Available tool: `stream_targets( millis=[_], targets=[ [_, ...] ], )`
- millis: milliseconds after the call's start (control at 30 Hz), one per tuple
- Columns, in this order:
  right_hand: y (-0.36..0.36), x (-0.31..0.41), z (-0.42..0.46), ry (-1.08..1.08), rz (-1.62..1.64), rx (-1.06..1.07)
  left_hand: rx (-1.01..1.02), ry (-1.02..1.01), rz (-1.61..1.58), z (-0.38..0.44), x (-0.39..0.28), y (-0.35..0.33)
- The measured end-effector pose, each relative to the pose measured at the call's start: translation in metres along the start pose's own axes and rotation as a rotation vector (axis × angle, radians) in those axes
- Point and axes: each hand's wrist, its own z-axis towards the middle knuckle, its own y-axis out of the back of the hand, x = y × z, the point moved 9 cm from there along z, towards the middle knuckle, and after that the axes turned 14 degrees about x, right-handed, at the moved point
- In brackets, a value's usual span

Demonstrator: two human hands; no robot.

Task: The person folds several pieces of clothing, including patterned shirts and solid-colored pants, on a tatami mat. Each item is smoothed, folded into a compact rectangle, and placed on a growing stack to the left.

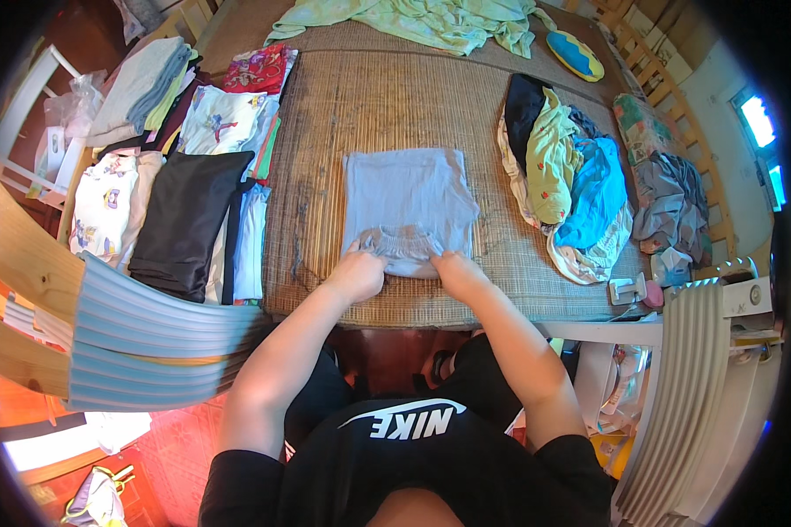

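Observation:
A light grey-blue garment with a gathered elastic waistband (405,191) lies partly folded on the woven bed mat (316,132), its waistband end turned over near the mat's front edge. My left hand (359,271) grips the left side of the waistband. On its right side, my right hand (459,273) holds the band in the same way. Between the hands the band's opening is spread, and its gathers show. The far part of the garment lies flat, with small creases.
Stacks of folded clothes, a black one (188,224) among them, line the left side. To the right lies a loose heap of clothes (554,158). A green cloth (422,20) and a blue-yellow cushion (575,56) lie at the back. A ribbed blue pad (151,342) covers the wooden rail at left.

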Motion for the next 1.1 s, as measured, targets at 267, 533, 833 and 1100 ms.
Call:
stream_targets(
  millis=[267, 533, 833, 1100],
  targets=[
    [0.021, -0.016, -0.016, 0.11, 1.059, 0.344, 0.341, -0.055, -0.73, -0.014, 0.041, -0.019],
    [0.017, -0.085, 0.034, 0.011, 1.573, -0.082, -0.426, -0.038, -1.226, 0.034, 0.121, 0.025],
    [0.059, -0.107, 0.052, -0.235, 0.756, -0.673, -0.492, 0.054, -1.395, 0.062, 0.155, 0.009],
    [0.06, -0.118, 0.047, -0.3, 0.735, -0.784, -0.641, 0.338, -0.812, 0.038, 0.154, 0.028]
  ],
)
